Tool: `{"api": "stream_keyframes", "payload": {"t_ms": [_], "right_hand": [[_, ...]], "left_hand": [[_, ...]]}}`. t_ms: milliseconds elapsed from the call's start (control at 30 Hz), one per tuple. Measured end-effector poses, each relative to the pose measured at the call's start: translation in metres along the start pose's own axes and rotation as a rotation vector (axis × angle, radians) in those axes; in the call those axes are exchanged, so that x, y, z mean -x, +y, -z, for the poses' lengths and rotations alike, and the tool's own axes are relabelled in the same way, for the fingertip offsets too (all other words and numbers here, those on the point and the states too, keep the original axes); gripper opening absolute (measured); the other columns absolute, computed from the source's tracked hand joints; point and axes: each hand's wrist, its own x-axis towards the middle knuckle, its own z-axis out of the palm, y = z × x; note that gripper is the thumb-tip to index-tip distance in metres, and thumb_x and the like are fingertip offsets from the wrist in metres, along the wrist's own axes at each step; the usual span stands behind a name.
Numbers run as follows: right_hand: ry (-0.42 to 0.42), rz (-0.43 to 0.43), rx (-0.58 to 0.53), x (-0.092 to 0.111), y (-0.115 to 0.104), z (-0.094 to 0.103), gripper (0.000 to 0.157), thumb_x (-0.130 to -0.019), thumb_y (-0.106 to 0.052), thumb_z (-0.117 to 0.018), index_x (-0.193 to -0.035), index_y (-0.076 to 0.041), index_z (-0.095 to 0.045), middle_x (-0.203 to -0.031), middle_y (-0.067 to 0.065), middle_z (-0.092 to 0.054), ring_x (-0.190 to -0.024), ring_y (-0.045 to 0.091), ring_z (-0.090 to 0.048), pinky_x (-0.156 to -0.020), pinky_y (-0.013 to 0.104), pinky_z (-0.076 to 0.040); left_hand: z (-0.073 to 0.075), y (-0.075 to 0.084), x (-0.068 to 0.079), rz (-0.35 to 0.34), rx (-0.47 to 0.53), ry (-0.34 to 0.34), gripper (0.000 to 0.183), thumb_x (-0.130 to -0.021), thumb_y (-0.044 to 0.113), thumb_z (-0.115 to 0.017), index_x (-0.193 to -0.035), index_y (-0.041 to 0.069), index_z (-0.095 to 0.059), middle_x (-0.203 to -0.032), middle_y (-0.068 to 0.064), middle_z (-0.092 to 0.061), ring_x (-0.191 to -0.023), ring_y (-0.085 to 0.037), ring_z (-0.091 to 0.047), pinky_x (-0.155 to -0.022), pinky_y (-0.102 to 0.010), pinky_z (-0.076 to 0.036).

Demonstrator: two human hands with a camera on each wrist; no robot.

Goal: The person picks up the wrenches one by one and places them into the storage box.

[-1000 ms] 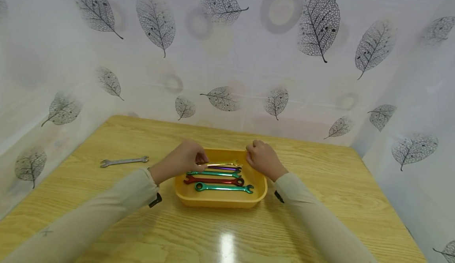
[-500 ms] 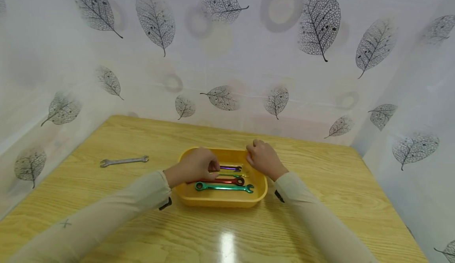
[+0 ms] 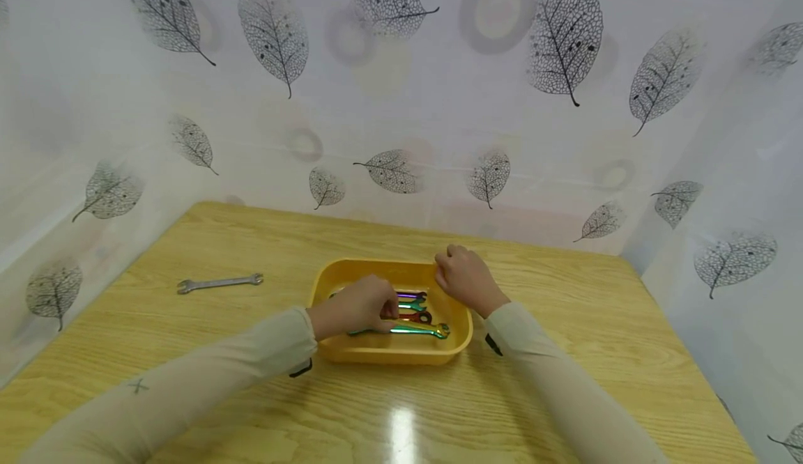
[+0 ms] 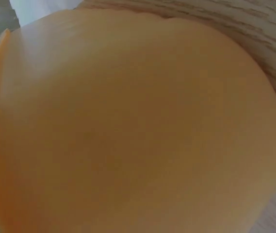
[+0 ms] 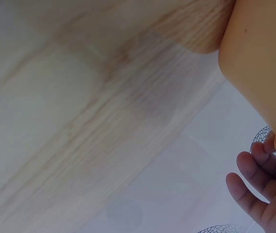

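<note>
My left hand (image 3: 359,305) is inside the yellow plastic tray (image 3: 389,358), its fingers pinching a gold wrench (image 3: 426,327). The gold wrench lies low along the front green wrench (image 3: 410,331) and overlaps it. Behind it are a red wrench (image 3: 426,318), a second green wrench (image 3: 417,305) and a purple wrench (image 3: 413,295), their left parts largely hidden by the hand. My right hand (image 3: 465,279) holds the tray's back right rim; the right wrist view shows fingers (image 5: 259,172) curled at that rim. The tray's outer wall (image 4: 142,121) fills the left wrist view, hiding the left fingers.
On the wooden table (image 3: 301,415), left of the tray, lies a silver double-ended wrench (image 3: 219,283). A white leaf-print curtain (image 3: 401,88) encloses the table's back and sides.
My left hand has carried the gold wrench from the back of the tray toward the front, over the other wrenches and down by the front green one. The right hand stays at the rim.
</note>
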Motion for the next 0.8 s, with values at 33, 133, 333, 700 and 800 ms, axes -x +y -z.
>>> {"api": "stream_keyframes", "payload": {"t_ms": [33, 133, 333, 700, 800], "right_hand": [[-0.001, 0.0, 0.0, 0.0, 0.0, 0.0, 0.014, -0.083, -0.008, -0.06, -0.071, -0.008, -0.054, -0.062, 0.004, -0.041, -0.054, 0.013, -0.032, -0.05, 0.026, -0.035], [-0.004, -0.001, -0.002, 0.0, -0.001, 0.001, 0.013, -0.084, -0.008, -0.059, -0.071, -0.008, -0.055, -0.062, 0.004, -0.041, -0.054, 0.013, -0.033, -0.05, 0.026, -0.035], [-0.005, 0.0, -0.006, -0.001, -0.001, 0.002, 0.014, -0.084, -0.008, -0.06, -0.071, -0.008, -0.055, -0.062, 0.004, -0.041, -0.053, 0.013, -0.032, -0.05, 0.027, -0.036], [-0.006, -0.003, 0.004, 0.0, -0.001, 0.001, 0.014, -0.083, -0.009, -0.06, -0.07, -0.009, -0.055, -0.062, 0.004, -0.041, -0.053, 0.013, -0.032, -0.05, 0.026, -0.036], [-0.003, -0.001, 0.006, 0.0, -0.001, 0.001, 0.014, -0.083, -0.009, -0.06, -0.07, -0.009, -0.055, -0.062, 0.004, -0.042, -0.053, 0.013, -0.033, -0.05, 0.026, -0.036]], "left_hand": [[-0.001, 0.0, 0.0, 0.0, 0.002, -0.001, 0.006, -0.074, 0.014, -0.076, -0.073, 0.012, -0.07, -0.069, 0.005, -0.065, -0.062, -0.003, -0.053, -0.06, -0.018, -0.046], [-0.005, 0.0, 0.0, 0.018, 0.019, -0.018, 0.006, -0.074, 0.012, -0.075, -0.074, 0.012, -0.069, -0.07, 0.006, -0.064, -0.063, -0.003, -0.053, -0.061, -0.018, -0.046], [-0.01, 0.0, -0.001, 0.049, 0.06, -0.064, 0.01, -0.074, 0.009, -0.075, -0.07, 0.013, -0.067, -0.067, 0.008, -0.061, -0.061, -0.004, -0.051, -0.058, -0.019, -0.046], [-0.018, 0.0, -0.001, 0.037, 0.059, -0.086, 0.014, -0.074, 0.012, -0.077, -0.066, 0.015, -0.065, -0.062, 0.009, -0.058, -0.056, -0.002, -0.046, -0.055, -0.019, -0.044], [-0.019, 0.001, -0.001, 0.045, 0.048, -0.094, 0.015, -0.075, 0.013, -0.076, -0.067, 0.015, -0.064, -0.063, 0.01, -0.058, -0.057, -0.002, -0.047, -0.056, -0.019, -0.044]]}}
